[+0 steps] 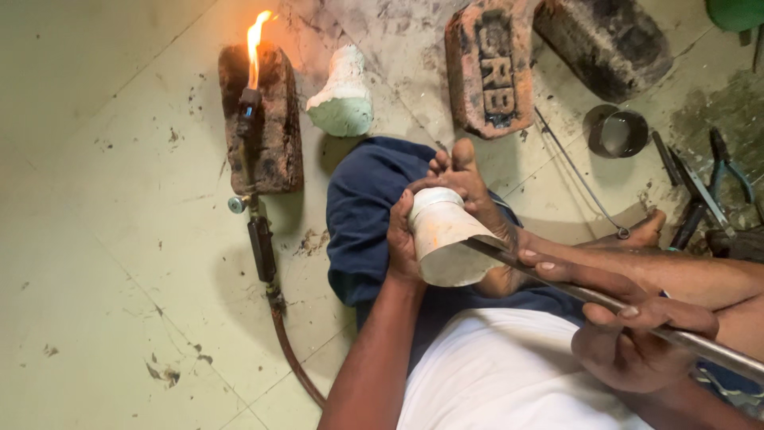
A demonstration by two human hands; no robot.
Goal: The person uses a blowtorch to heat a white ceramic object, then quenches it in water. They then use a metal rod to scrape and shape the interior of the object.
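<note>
My left hand (400,239) grips a white cylindrical mould-like piece (446,239), pressed against my bare foot (465,179). My right hand (637,326) holds a long grey metal blade or file (589,296); its tip rests on the lower edge of the white piece. I sit on the floor with a dark blue cloth (362,207) under my leg.
A lit gas torch (248,103) burns on a brick (263,119) at the left, its hose (286,334) running toward me. A white plaster lump (342,95), two more bricks (489,68), a metal cup (617,131), a wire (577,171) and pliers (716,179) lie around.
</note>
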